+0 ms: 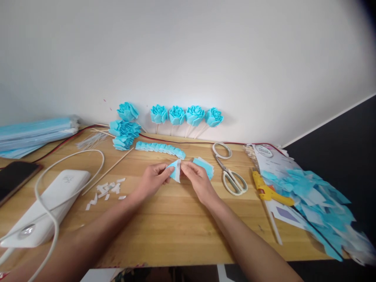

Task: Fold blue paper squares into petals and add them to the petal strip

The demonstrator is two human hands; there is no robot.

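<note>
Between my two hands, over the middle of the wooden table, is a small folded blue piece (174,172) with a whitish strip along its right side. My left hand (154,178) pinches its left part. The fingertips of my right hand (197,178) are closed on its right edge. Just behind my right hand lies a stack of blue squares (206,167). Beyond my hands, a row of folded blue pieces (160,148) lies overlapping on the table.
Blue flowers (176,115) on sticks lean on the wall, with more at left. Scissors (230,172), a yellow glue gun (268,190) and blue scraps (320,199) lie right. White paper bits (107,188), a stick (108,170), a white power bank (49,203) and a phone (17,176) lie left.
</note>
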